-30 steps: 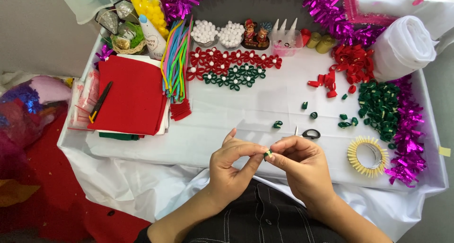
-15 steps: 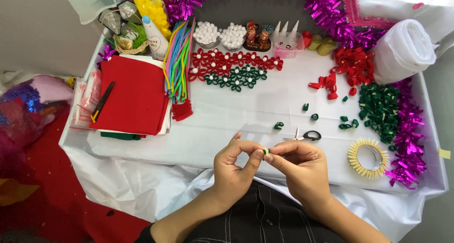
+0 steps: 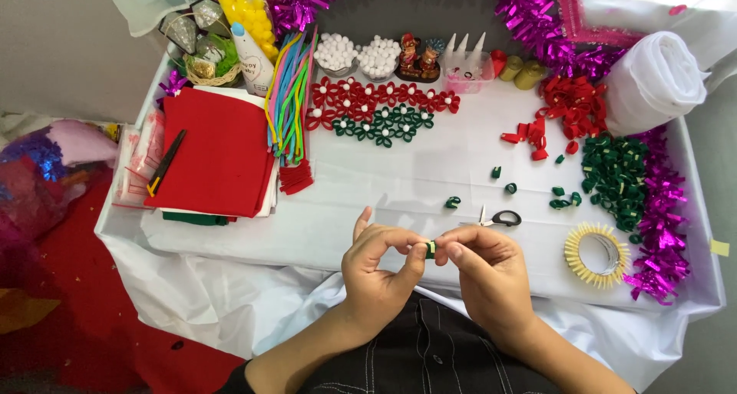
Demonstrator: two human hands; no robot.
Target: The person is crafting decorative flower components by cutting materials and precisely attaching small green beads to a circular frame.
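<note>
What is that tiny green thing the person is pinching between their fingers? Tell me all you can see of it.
The green piece is a very small, dark green bit, seemingly felt like the loose green loops lying on the white table. It is held above the table's near edge, pinched between the fingertips of the left hand and the right hand, which cover most of it. A pale sliver shows at its edge. Its exact shape is too small to tell.

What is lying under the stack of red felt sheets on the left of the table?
Under the stack of red felt sheets a white sheet edge and a dark green felt layer peek out, resting on the white tablecloth. How far they extend beneath is hidden.
</note>
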